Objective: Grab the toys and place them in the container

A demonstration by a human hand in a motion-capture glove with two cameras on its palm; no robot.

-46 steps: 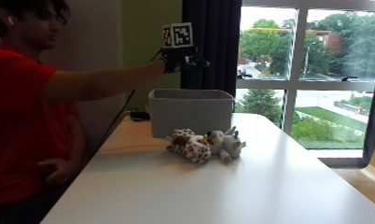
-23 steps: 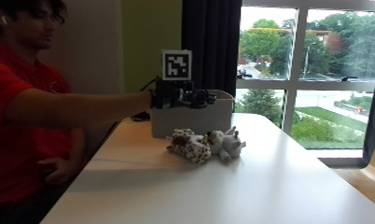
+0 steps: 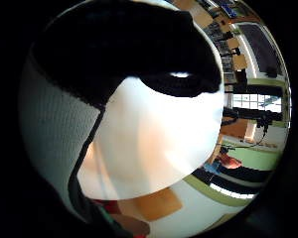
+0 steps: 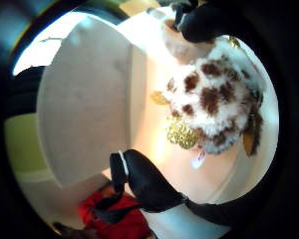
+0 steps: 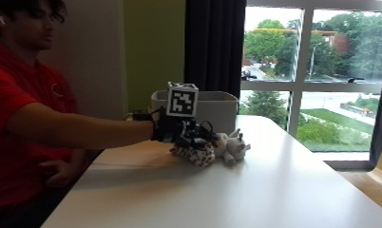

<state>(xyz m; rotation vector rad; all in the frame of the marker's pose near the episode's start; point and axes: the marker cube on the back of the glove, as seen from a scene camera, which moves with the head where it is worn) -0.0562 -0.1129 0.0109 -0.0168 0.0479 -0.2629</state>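
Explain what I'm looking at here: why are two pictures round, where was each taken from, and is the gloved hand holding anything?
There is no machine here: a person in a red shirt sits at a white table and works with a gloved right hand. The ordinary picture comes from a camera beside the table. The two round ones come from tiny wide-angle cameras on that hand's palm, one by the thumb, one by the little finger.

On the table stand a grey container and, in front of it, two soft toys: a brown-spotted one and a pale one. The hand is right over the spotted toy, its fingers spread on either side. It does not appear to have closed on the toy yet.
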